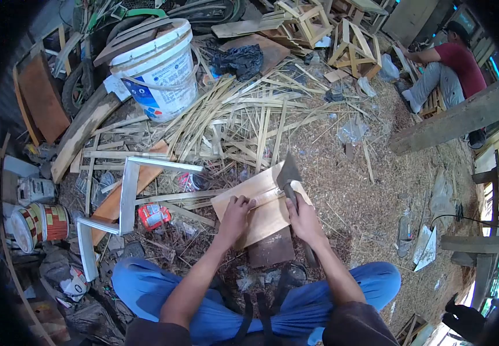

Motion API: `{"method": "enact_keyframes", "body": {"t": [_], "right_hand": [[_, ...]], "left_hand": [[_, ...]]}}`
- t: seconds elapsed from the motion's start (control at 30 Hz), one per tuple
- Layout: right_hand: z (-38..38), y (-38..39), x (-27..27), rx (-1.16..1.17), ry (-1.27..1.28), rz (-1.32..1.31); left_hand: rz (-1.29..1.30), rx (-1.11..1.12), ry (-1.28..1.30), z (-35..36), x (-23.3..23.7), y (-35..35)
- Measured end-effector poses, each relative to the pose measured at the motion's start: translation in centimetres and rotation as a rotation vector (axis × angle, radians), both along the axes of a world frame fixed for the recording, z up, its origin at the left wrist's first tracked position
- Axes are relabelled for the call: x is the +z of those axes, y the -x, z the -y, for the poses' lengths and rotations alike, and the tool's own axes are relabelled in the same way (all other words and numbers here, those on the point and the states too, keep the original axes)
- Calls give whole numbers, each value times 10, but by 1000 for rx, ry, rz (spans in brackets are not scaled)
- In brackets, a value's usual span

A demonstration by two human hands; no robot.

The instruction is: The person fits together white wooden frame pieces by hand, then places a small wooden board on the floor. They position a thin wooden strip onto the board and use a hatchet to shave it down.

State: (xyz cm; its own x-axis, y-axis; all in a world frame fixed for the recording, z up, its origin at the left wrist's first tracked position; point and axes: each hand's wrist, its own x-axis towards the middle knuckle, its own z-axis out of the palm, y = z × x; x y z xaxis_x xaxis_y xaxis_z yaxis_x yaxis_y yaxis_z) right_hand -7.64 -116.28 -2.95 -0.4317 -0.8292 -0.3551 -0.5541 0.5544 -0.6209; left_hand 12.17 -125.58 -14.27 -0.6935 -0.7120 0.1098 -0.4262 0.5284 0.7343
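Low in the centre, my left hand [238,216] rests on a pale wooden board [267,222], its fingers curled at a seam or strip that crosses the board. My right hand [302,216] is wrapped round the handle of a hatchet [288,173], whose dark metal head points up and away over the board's far edge. The handle runs down past my wrist. Under the board's near side sits a dark brown block [271,249], between my bent knees.
A white bucket [160,75] stands at the upper left beside scattered wood strips [267,124]. A white zigzag frame [128,196] and a red packet [154,215] lie left. Another person [454,72] sits at the upper right near a thick beam [454,118].
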Motion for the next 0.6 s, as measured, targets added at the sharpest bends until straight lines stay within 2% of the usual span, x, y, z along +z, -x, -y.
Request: {"method": "enact_keyframes", "body": {"t": [0.13, 0.2, 0.23, 0.27, 0.37, 0.5, 0.57, 0.6], "right_hand": [[6, -8, 15, -152, 112, 187], [7, -9, 30, -96, 246, 17], [8, -10, 41, -93, 172, -8], [4, -8, 31, -100, 171, -4], [-7, 5, -17, 54, -124, -153], [-5, 17, -20, 0, -136, -103], [-3, 22, -34, -140, -34, 102], [-1, 20, -28, -143, -28, 104]], "left_hand": [[34, -1, 21, 1, 2, -2], [21, -11, 9, 0, 3, 1], [15, 0, -8, 0, 4, 1], [10, 11, -25, -1, 6, 0], [-7, -20, -9, 2, 9, 0], [45, -4, -52, 0, 3, 1], [-28, -4, -79, 3, 4, -1], [-26, -8, -74, 4, 2, -1]]}}
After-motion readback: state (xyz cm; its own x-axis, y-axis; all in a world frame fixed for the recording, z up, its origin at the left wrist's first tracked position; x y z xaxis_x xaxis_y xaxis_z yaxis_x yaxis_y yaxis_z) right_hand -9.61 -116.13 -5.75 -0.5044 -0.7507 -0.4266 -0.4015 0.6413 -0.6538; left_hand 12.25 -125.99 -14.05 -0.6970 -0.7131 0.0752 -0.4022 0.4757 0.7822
